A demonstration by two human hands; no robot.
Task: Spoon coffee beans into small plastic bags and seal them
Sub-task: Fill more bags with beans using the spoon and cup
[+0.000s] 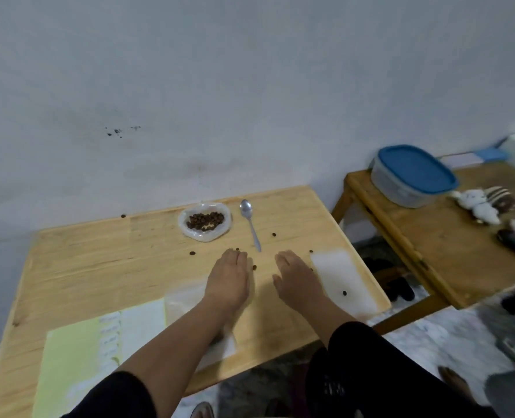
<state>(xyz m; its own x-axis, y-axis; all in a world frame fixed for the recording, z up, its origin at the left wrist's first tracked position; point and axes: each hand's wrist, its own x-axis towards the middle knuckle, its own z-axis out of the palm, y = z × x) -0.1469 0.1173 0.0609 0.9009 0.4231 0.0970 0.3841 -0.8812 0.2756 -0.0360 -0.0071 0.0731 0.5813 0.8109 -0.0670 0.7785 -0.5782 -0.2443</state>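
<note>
**Both hands flat on counter, beans scattered**

The left hand point(230, 277) lies palm down on the wooden counter point(99, 257), fingers straight and together, grasping nothing. The right hand point(295, 280) lies palm down just beside it, fingers likewise extended and released. One bean point(254, 267) sits in the gap between the two hands.

The main lot of beans point(205, 221) sits heaped on an open plastic bag point(189, 233) near the far edge of the counter. The spoon point(250, 223) lies just right of that bag, bowl toward the wall, handle pointing at the hands; it is untouched.

Loose beans lie apart on the counter: one beyond the left fingertips point(192, 253), one right of the spoon handle point(274, 235), one at the far edge by the wall point(123, 216).

A flat clear bag point(349, 285) lies at the right edge of the counter, touching the right hand's outer side, with a single bean point(344, 293) on it. Another bag point(183, 300) lies under the left forearm. Pale yellow paper point(78, 351) covers the near left corner.

On a second counter to the right stands a tub point(407, 188) with a blue lid.
</note>
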